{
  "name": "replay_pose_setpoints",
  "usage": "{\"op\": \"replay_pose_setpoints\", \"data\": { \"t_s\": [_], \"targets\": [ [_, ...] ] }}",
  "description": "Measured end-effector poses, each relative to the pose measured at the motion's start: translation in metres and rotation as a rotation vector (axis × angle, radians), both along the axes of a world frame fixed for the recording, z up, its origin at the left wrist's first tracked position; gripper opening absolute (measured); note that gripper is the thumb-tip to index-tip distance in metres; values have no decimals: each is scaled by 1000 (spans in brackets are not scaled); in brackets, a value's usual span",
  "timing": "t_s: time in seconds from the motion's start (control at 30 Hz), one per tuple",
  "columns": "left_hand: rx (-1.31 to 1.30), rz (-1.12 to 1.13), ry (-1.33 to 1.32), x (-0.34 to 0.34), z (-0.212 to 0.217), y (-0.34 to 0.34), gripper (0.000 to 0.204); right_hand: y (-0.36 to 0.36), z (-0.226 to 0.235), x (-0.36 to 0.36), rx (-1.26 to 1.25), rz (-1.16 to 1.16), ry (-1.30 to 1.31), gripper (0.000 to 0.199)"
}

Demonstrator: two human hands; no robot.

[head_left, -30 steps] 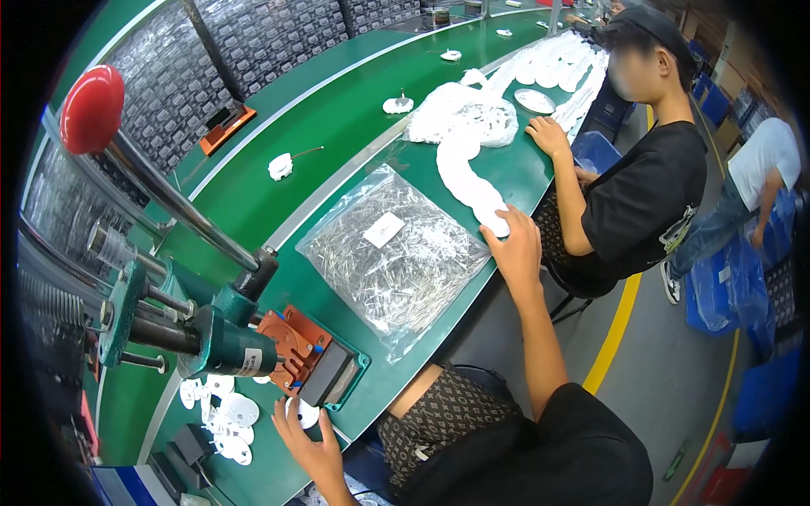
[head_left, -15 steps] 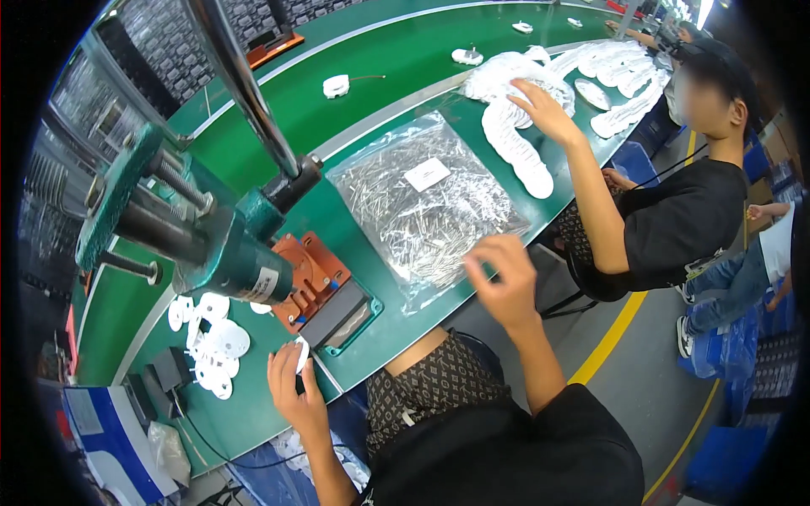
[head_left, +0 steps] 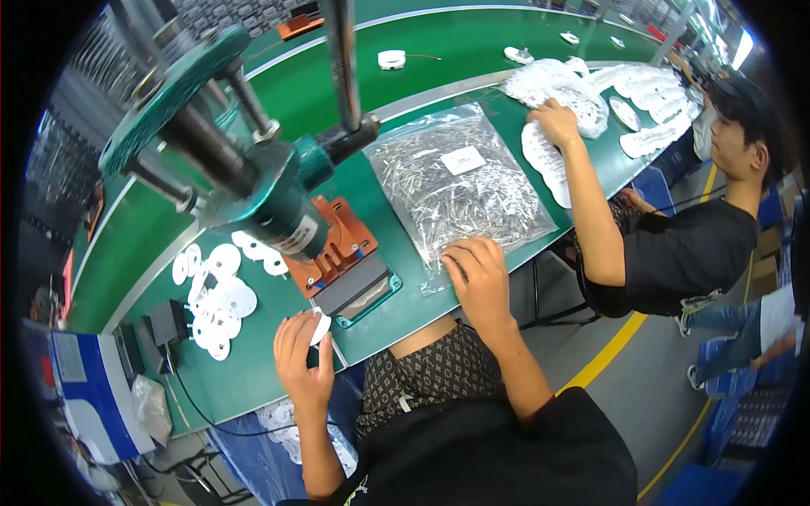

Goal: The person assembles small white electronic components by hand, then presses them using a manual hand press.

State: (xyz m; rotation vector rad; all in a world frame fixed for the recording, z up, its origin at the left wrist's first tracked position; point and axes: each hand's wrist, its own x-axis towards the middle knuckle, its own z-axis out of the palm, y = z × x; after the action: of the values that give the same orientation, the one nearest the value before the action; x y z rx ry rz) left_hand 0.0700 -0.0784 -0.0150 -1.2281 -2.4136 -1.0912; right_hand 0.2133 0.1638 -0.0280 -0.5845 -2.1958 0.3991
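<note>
My left hand [head_left: 304, 361] is at the table's front edge, closed on a small white plastic piece [head_left: 321, 326], beside the press's base. My right hand [head_left: 481, 282] is at the near edge of a clear plastic bag [head_left: 460, 190] of thin metal pins, its fingers curled toward the thumb; whatever is between them is hidden. A green hand press [head_left: 274, 198] stands over an orange fixture [head_left: 337, 244] with a dark grey block [head_left: 350, 285] along its near side.
Several white discs [head_left: 228, 297] lie left of the press, near black adapter boxes [head_left: 167, 320] with a cable. A co-worker's hand [head_left: 555, 122] reaches among stacked white parts [head_left: 544, 164] at right. Behind runs a green conveyor [head_left: 456, 42] carrying white parts.
My right hand has come down onto the bag's near edge and its fingers have closed together. The co-worker's hand has lowered onto the white parts. My view has shifted.
</note>
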Motion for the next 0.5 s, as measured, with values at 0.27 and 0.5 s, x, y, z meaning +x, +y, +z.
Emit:
{"op": "replay_pose_setpoints", "data": {
  "t_s": [0.27,0.5],
  "targets": [
    [38,34,-10,-2,1,-2,30,-12,1,7,-117,-30,-17,20],
    [-40,30,-86,-2,5,1,40,-15,10,12,-170,-19,-93,12]
  ]
}}
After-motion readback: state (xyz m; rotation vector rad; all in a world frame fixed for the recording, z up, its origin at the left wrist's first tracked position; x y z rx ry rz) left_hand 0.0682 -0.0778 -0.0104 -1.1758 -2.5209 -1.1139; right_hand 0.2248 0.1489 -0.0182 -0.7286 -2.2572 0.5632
